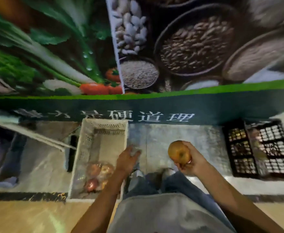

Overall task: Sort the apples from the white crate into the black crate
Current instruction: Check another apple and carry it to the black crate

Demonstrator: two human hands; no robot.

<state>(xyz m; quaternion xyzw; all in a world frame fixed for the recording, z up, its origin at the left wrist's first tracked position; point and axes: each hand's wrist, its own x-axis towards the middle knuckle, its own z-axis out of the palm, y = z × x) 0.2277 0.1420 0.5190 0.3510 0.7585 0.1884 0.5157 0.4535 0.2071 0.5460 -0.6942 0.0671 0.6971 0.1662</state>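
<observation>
Right hand (190, 161): apple (179, 152) is gripped from below | left hand (128, 158): relaxed, nothing held, at white crate (80, 148) rim | black crate (228, 148): well right of right hand | risk: apple could be dropped short if released early.

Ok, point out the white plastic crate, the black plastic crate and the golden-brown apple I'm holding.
white plastic crate (85, 148): head view, its perforated left wall.
black plastic crate (241, 156): head view, its left lattice wall.
golden-brown apple (179, 152): head view, middle of its skin, gripped by the right hand (193, 163).
</observation>
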